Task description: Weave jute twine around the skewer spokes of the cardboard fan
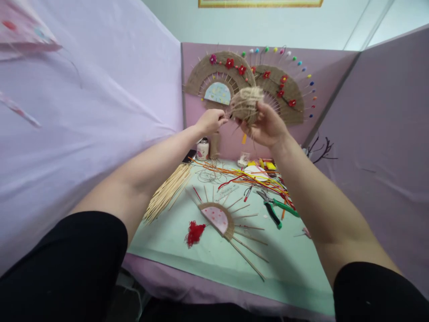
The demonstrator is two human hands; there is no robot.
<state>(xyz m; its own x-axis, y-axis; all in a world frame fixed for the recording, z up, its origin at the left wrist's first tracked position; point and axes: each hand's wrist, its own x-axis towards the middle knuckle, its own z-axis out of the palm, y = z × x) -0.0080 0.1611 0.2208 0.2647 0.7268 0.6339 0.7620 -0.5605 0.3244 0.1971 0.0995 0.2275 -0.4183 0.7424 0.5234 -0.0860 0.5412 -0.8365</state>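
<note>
Raised above the table, my right hand [266, 125] grips a ball of jute twine [247, 105] from its right side. Just left of the ball is my left hand [212, 121], its fingers pinched together; any strand between them is too fine to make out. Below, on the table, lies a half-round fan frame [215, 217] with a pink spotted centre, a twine-wrapped band and thin sticks fanning outward. A red tassel [195, 233] rests beside its straight edge.
Bamboo sticks [169, 192] lie in a bundle at left. Green-handled pruning shears [273, 208] and coloured pipe cleaners [234, 170] lie to the right and behind. A jar [202, 150] stands at the back. Two decorated fans [228, 65] hang on the pink panel.
</note>
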